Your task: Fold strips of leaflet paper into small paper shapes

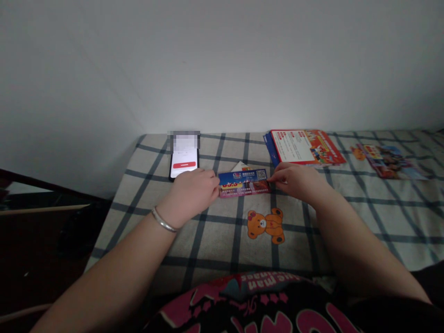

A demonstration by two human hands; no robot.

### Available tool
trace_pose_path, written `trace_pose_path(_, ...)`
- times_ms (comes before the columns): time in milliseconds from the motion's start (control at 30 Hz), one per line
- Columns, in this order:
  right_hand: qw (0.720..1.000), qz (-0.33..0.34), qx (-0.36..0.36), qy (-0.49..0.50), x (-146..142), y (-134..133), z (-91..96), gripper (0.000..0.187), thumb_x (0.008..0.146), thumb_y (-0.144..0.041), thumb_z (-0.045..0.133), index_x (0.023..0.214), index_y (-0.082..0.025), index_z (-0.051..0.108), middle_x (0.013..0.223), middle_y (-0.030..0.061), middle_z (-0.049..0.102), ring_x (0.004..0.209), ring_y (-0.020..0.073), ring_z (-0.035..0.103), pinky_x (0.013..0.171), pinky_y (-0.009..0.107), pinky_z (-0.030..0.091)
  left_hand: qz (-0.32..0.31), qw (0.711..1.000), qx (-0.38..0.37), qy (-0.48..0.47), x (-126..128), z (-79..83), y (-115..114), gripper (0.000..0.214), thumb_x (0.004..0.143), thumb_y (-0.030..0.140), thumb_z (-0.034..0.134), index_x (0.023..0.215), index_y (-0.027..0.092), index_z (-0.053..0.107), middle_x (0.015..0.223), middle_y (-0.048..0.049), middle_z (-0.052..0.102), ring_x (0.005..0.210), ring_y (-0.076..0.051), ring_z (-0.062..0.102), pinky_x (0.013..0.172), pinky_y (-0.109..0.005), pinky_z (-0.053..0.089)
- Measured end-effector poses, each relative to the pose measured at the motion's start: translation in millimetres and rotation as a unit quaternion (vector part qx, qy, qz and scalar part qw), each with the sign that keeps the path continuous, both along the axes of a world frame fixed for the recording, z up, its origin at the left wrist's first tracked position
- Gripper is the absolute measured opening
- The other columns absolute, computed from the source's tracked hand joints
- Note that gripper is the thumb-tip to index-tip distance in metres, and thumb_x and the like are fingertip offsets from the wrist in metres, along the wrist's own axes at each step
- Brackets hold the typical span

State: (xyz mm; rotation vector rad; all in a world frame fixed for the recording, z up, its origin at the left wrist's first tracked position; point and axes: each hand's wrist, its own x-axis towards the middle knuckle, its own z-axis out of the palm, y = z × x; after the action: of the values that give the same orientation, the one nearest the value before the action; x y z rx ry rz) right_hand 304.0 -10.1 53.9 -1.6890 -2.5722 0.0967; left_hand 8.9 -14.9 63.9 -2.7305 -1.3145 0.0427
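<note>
A printed leaflet (243, 183), blue along the top with a QR code and purple below, lies across the middle of the checked cloth and looks folded. My left hand (194, 189), with a silver bangle at the wrist, grips its left end with closed fingers. At the right end, by the QR code, my right hand (294, 181) pinches the edge between thumb and finger. Part of another paper (240, 165) peeks out behind the leaflet. Just beyond my left hand lies a phone (185, 159) with a lit screen, its top blurred out.
A stack of red and white leaflets (305, 147) lies at the back right. Farther right is a single colourful leaflet (391, 161). The checked cloth (215, 236), printed with teddy bears, covers the surface up to the wall (222, 64). Its left edge drops to a dark floor area.
</note>
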Motion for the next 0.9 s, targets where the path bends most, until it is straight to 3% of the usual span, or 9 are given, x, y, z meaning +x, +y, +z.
trace_pose_path(133, 1.000, 0.012, 0.000, 0.019, 1, 3, -3.3, 0.025, 0.081, -0.018, 0.057, 0.089, -0.031, 0.076, 0.096, -0.0009, 0.071, 0.079, 0.0157, 0.065, 0.058, 0.027, 0.045, 0.015, 0.999, 0.039, -0.001, 4, -7.5, 5, 0.025, 0.096, 0.024, 0.042, 0.088, 0.015, 0.064, 0.083, -0.0073, 0.065, 0.076, -0.022, 0.063, 0.060, -0.030, 0.046)
trace_pose_path(267, 0.998, 0.027, -0.014, 0.046, 2, 6, -5.2, 0.023, 0.080, -0.017, 0.055, 0.088, -0.027, 0.074, 0.093, 0.0002, 0.070, 0.081, 0.0163, 0.064, 0.063, 0.028, 0.047, 0.069, 0.993, 0.070, -0.070, 10, -13.2, 3, 0.027, 0.098, 0.033, 0.040, 0.093, 0.014, 0.059, 0.088, -0.0083, 0.063, 0.076, -0.021, 0.062, 0.056, -0.030, 0.045)
trace_pose_path(400, 0.998, 0.012, -0.011, 0.059, -3, 7, -8.1, 0.015, 0.081, -0.022, 0.057, 0.088, -0.024, 0.070, 0.087, 0.0023, 0.069, 0.076, 0.0163, 0.062, 0.059, 0.027, 0.043, 0.030, 0.985, 0.080, -0.152, 16, -21.1, 2, 0.027, 0.095, 0.033, 0.049, 0.111, 0.012, 0.055, 0.113, -0.0141, 0.061, 0.098, -0.025, 0.061, 0.078, -0.036, 0.052)
trace_pose_path(500, 0.996, -0.040, 0.001, 0.086, -10, 7, -13.8, 0.022, 0.084, -0.034, 0.059, 0.102, -0.024, 0.065, 0.083, 0.0012, 0.068, 0.068, 0.0159, 0.061, 0.054, 0.027, 0.041, -0.047, 0.986, 0.062, -0.150, 21, -31.0, 2, 0.040, 0.093, 0.033, 0.054, 0.128, 0.014, 0.050, 0.136, -0.0149, 0.052, 0.122, -0.028, 0.051, 0.101, -0.043, 0.045)
trace_pose_path(633, 0.994, -0.036, 0.028, 0.102, -17, 6, -22.6, 0.041, 0.085, -0.043, 0.061, 0.121, -0.022, 0.061, 0.098, 0.0058, 0.067, 0.085, 0.0206, 0.064, 0.069, 0.032, 0.049, -0.045, 0.990, 0.032, -0.127, 25, -43.0, 1, 0.048, 0.095, 0.035, 0.052, 0.139, 0.017, 0.043, 0.147, -0.0144, 0.043, 0.133, -0.029, 0.043, 0.108, -0.047, 0.037)
trace_pose_path(900, 0.990, -0.015, 0.046, 0.134, -22, 9, -28.3, 0.029, 0.084, -0.041, 0.065, 0.105, -0.021, 0.068, 0.102, 0.0083, 0.063, 0.095, 0.0235, 0.062, 0.082, 0.037, 0.052, -0.047, 0.984, 0.007, -0.171, 24, -48.7, 6, 0.055, 0.095, 0.036, 0.051, 0.142, 0.013, 0.037, 0.144, -0.0150, 0.046, 0.135, -0.028, 0.040, 0.114, -0.047, 0.031)
